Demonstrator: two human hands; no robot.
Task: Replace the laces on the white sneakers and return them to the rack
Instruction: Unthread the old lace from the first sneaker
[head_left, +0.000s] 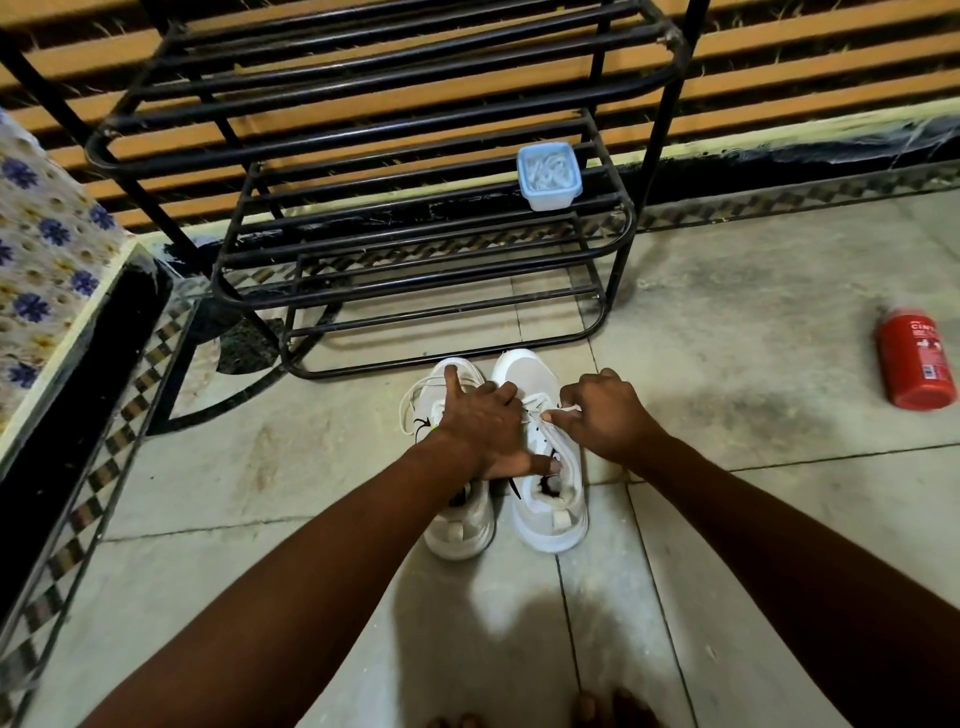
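Your right hand (605, 415) pinched the flat white lace (537, 400) at its 9 o'clock; the white low-top sneaker (524, 371) ran 12-to-6 (toe at 12). Left hand (483, 431) pressed it, fingers spread.

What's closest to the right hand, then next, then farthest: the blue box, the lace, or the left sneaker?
1. The lace: pinched in the right hand.
2. The left sneaker: on the floor, just to its left.
3. The blue box: up on the rack, farthest ahead.
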